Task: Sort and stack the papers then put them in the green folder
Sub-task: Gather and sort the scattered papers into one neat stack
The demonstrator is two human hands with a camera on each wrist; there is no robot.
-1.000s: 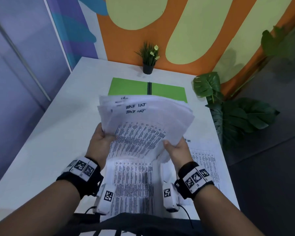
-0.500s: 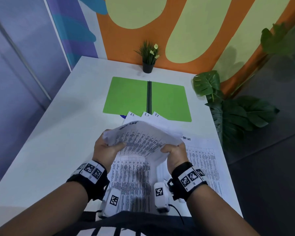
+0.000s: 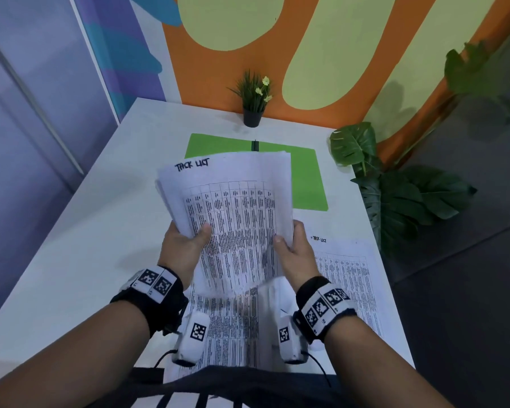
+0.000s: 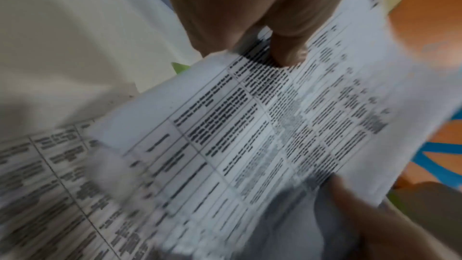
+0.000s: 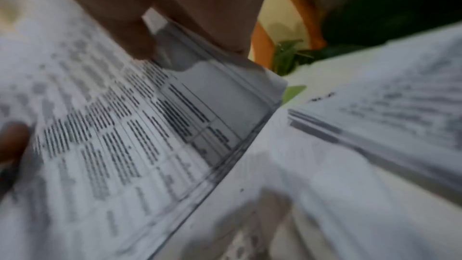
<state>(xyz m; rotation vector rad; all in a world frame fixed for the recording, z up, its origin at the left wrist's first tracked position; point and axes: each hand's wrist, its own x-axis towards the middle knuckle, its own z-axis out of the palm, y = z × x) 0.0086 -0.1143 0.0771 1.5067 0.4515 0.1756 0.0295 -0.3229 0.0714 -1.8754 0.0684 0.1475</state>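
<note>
Paper stack (image 3: 230,201) gripped by left hand (image 3: 183,248), right hand (image 3: 295,248) above table (image 3: 71,260).

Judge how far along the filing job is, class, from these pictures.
Done: green folder lies open. In hand: left hand and right hand grip a gathered stack of papers above the table. Left: loose sheets remain on it; nothing is filed.

Both wrist views are smeared w/ motion blur, so the table text on the paper stack (image 4: 262,135) can't be read. In the head view the stack covers the near-left part of the green folder (image 3: 305,175), and the fingers behind the sheets are hidden. Sheet on the table (image 3: 348,278) is partly under the right hand (image 3: 295,251).
</note>
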